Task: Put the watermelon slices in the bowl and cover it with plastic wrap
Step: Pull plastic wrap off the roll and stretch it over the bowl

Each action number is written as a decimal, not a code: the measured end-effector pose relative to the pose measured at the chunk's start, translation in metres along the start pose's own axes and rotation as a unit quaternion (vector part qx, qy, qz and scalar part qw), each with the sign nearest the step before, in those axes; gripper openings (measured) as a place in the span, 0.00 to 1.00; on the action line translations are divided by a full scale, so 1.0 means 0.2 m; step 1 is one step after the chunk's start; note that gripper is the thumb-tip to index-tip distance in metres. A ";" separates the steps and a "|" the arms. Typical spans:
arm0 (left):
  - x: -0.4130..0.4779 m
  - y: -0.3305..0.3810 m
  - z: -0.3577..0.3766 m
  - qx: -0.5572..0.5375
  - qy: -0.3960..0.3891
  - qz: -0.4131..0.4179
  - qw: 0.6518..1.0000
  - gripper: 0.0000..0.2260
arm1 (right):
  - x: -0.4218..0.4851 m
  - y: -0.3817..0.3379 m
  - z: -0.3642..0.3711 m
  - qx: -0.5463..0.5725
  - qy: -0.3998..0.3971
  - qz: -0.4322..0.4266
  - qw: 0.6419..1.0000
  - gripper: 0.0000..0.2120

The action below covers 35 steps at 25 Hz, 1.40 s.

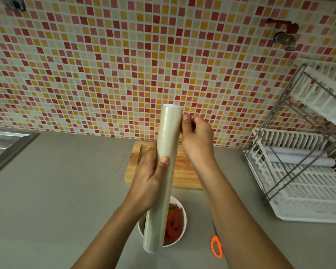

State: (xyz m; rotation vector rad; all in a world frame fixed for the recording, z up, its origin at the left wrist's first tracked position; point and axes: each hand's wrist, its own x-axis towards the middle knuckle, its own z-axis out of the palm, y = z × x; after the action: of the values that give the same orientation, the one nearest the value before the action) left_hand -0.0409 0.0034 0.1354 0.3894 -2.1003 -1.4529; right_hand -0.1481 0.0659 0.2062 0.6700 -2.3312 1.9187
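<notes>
Two bare hands hold a roll of plastic wrap (167,144) nearly upright above a grey kitchen counter (56,200), its white-capped top leaning slightly away toward the mosaic-tiled wall (105,65). The left hand (149,177) grips the roll around its middle, thumb pressed flat across the front and the other fingers wrapped out of sight behind it. The right hand (197,136) works at the roll's right edge near the top, thumb and forefinger pinching at the film there while the remaining fingers curl into the palm. Beneath the roll's lower end sits a white bowl (183,222), partly hidden by it, with red watermelon slices (173,224) already inside. A wooden cutting board (184,171) lies just behind the bowl, close to the wall. Orange-handled scissors (216,246) rest on the counter to the bowl's right, mostly covered by the right forearm. Farther right stands a white dish rack (303,183) with a metal frame, below a wall tap (285,40). The corner of a steel sink (6,140) shows at far left.
</notes>
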 end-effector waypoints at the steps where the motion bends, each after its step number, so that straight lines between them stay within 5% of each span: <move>1: 0.00 0.00 0.00 -0.011 -0.001 -0.002 1.000 0.23 | 0.01 0.00 0.01 -0.022 -0.009 0.005 1.000 0.10; 3: -0.01 0.01 0.00 -0.044 -0.003 -0.011 0.999 0.21 | 0.03 0.00 0.02 0.012 -0.034 0.053 0.998 0.11; 6: 0.00 0.02 -0.02 -0.076 -0.012 -0.025 0.997 0.18 | 0.05 -0.03 0.01 0.239 -0.053 0.176 0.954 0.11; 9: 0.02 0.02 -0.04 -0.076 -0.016 -0.023 0.997 0.17 | 0.03 -0.01 -0.03 0.358 -0.067 0.181 0.914 0.08; 11: 0.02 0.03 -0.05 -0.074 -0.017 -0.017 0.997 0.17 | 0.01 0.02 -0.04 0.312 -0.091 0.143 0.935 0.12; 16: 0.02 0.03 -0.04 -0.090 0.005 -0.020 0.996 0.20 | 0.01 0.04 -0.04 0.188 -0.047 0.062 0.979 0.02; 22: 0.05 0.06 -0.05 -0.100 0.040 -0.028 0.994 0.16 | -0.05 0.07 -0.07 0.233 -0.088 0.096 0.964 0.15; 26: 0.06 0.08 -0.06 -0.093 0.035 -0.028 0.995 0.15 | -0.09 0.11 -0.06 0.172 -0.121 0.060 0.976 0.02; 33: 0.08 0.08 -0.05 -0.083 0.039 -0.004 0.996 0.20 | -0.10 0.14 -0.06 0.216 -0.138 0.134 0.957 0.12; 35: 0.09 0.08 -0.06 -0.086 0.044 0.005 0.995 0.21 | -0.12 0.15 -0.06 0.199 -0.156 0.110 0.961 0.06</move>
State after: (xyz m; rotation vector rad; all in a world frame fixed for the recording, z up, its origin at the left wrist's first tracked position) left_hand -0.0477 -0.0086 0.1580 0.3677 -1.8896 -1.5674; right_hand -0.1395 0.0885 0.1738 0.8223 -2.2831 2.5979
